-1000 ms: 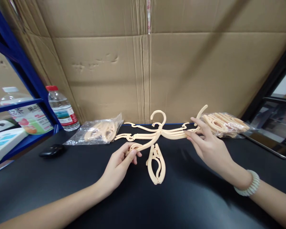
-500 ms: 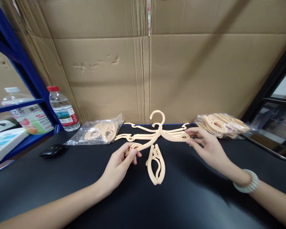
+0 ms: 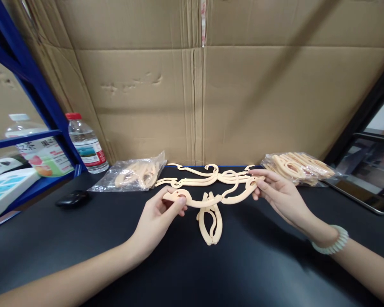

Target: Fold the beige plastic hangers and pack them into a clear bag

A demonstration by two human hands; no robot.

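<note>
Between my two hands a beige folding clothes hanger (image 3: 208,203) is held above the table, its arms spread wide and its hook tilted away from me. My left hand (image 3: 158,215) pinches the left arm's end between thumb and fingers. At the other end, my right hand (image 3: 278,196) grips the right arm near its notch. Below the held hanger lies a folded hanger (image 3: 218,226) on the black tabletop, its upper tips partly covered. Behind it, several unfolded hangers (image 3: 195,182) lie in a stack along the back of the table.
Clear plastic bags of folded hangers sit at back left (image 3: 137,172) and back right (image 3: 299,166). A black mouse (image 3: 73,199), a red-capped water bottle (image 3: 87,147) and a blue shelf frame (image 3: 35,91) are on the left. Cardboard (image 3: 141,102) walls off the back.
The held hanger's arms have swung out into a wider, flatter line, and its hook has tipped over to the right. My right hand has turned slightly on its end.
</note>
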